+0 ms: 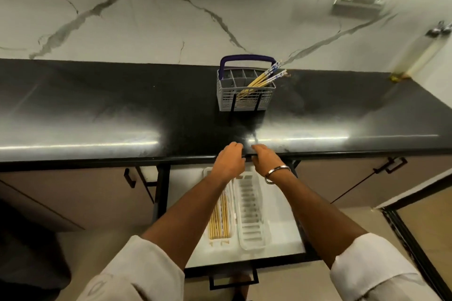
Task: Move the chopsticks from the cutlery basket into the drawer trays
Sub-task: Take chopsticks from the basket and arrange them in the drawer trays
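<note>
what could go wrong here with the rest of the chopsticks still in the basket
1. The remaining chopsticks lean out over one corner of the cutlery basket; grabbing them carelessly could tip it or spill some onto the counter.
2. The open drawer juts toward the person, so bumping it could jolt the chopsticks already in the left tray.

Dim, soft footage; glare streaks on countertop (97,115); wide-angle bowing.

Both forearms are bare from the elbows down to the hands. The loose, off-white cloth sleeve (137,273) on the left arm is rolled up near the elbow, as is the matching sleeve (374,269) on the right. A thin, plain silver metal bangle (276,173) circles the right wrist.
</note>
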